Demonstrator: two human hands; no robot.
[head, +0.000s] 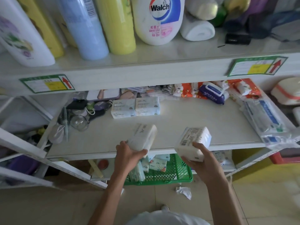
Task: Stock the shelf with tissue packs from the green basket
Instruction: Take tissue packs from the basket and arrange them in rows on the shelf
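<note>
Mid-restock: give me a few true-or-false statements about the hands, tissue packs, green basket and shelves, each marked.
1. Both hands hold tissue packs. True: the left hand grips the left pack, the right hand the right pack.
2. The green basket is empty. False: spare packs are inside.
3. Two shelved packs lie side by side on the middle shelf. True.
4. The green basket stands on the middle shelf. False: it sits below it, near the floor.
5. The Walch bottle lies on the middle shelf. False: it stands on the upper shelf.
</note>
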